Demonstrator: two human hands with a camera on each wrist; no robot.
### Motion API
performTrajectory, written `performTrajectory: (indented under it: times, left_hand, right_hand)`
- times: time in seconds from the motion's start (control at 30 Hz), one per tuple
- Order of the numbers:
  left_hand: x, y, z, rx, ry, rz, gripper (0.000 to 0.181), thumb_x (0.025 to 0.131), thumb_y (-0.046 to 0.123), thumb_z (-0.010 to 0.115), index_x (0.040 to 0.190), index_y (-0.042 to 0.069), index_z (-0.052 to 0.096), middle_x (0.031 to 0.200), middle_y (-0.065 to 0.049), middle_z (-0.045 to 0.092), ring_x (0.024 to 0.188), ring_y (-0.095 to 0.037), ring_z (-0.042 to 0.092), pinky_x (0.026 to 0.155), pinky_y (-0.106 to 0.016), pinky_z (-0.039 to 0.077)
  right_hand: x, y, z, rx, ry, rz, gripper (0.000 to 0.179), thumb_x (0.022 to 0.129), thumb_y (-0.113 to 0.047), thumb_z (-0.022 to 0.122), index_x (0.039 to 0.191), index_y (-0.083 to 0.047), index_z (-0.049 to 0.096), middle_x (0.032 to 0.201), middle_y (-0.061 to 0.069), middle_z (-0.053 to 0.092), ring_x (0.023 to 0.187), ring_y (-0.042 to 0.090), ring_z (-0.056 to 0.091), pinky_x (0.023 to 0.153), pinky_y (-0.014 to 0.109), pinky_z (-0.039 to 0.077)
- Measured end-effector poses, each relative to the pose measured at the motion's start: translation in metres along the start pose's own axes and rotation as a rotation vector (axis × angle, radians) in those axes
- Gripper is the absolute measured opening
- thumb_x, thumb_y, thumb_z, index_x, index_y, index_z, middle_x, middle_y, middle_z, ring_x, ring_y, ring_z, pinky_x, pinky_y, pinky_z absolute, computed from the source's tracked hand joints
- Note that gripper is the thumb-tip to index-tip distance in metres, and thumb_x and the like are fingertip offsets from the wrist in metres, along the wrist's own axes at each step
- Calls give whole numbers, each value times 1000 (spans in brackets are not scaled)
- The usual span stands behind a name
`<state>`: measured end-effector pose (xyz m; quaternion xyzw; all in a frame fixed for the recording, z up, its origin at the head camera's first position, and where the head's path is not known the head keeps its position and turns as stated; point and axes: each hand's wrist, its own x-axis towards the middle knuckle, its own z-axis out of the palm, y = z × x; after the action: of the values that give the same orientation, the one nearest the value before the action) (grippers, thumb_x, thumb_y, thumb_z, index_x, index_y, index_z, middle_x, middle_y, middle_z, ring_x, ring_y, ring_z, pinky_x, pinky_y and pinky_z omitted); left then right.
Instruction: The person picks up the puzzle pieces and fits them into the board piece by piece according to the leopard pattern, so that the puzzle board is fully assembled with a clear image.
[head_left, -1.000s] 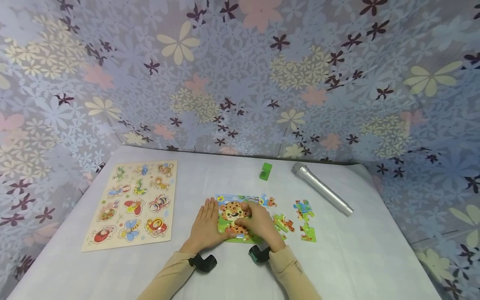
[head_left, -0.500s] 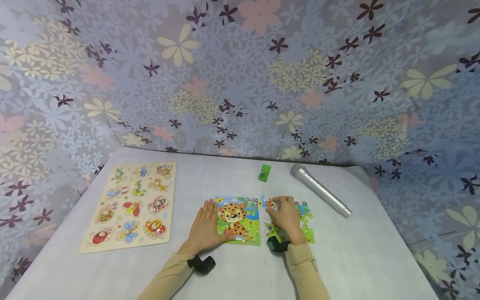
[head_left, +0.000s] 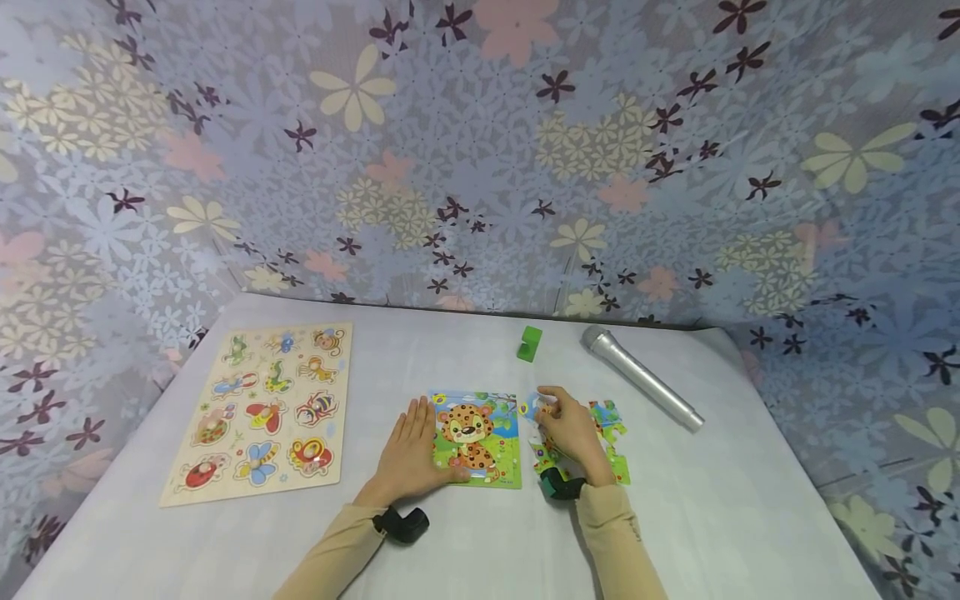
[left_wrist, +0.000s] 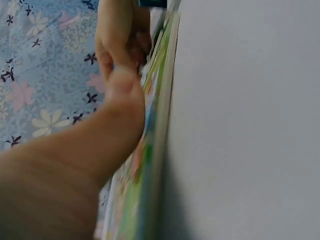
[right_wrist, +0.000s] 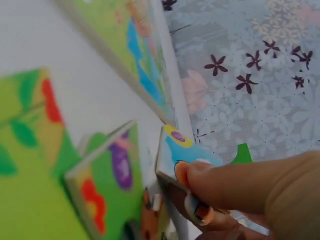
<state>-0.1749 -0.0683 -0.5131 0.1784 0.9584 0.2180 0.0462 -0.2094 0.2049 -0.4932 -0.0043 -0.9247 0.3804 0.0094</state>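
Note:
A square leopard puzzle board (head_left: 504, 437) lies in the middle of the table. My left hand (head_left: 407, 460) rests flat along its left side, fingers straight, with the thumb over the lower edge. Just right of the board, my right hand (head_left: 572, 431) pinches a jigsaw piece between thumb and fingers. In the right wrist view this blue piece (right_wrist: 176, 150) with a yellow spot is tilted up from the table. Beside it lie loose green jigsaw pieces (right_wrist: 111, 175), partly hidden by the right hand in the head view.
More jigsaw pieces (head_left: 604, 414) lie to the right of the right hand. A silver microphone (head_left: 648, 382) lies at the back right, near a small green block (head_left: 529, 343). On the left is a wooden insect peg board (head_left: 288, 392). A floral cloth (head_left: 480, 167) hangs behind the table.
My right hand has moved from over the puzzle board to the loose pieces at its right and now holds a jigsaw piece. My left hand has stayed on the board.

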Motion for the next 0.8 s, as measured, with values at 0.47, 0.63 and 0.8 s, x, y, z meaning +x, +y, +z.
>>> performTrajectory:
  times: [0.47,0.63,0.8]
  left_hand:
    - [1,-9,-14,0,-102,63,132,67,68,74,151,-10,9,160,-28,3,150,-41,6,123,-53,13]
    - [1,-6,-13,15,-96,41,132,66,67,75,151,-9,10,160,-27,5,150,-39,7,123,-51,13]
    - [-1,-4,-14,9,-87,41,129,66,63,78,151,-10,12,161,-26,8,151,-39,8,123,-50,14]
  right_hand:
    - [9,-41,21,543,18,152,26,94,-8,61,115,9,61,79,16,71,56,9,64,59,27,59]
    - [10,-70,49,466,-24,133,23,92,-14,66,108,2,63,73,12,70,49,9,58,47,25,50]
    - [9,-88,76,244,62,54,14,90,-17,68,90,-4,68,72,10,69,50,11,56,44,23,44]
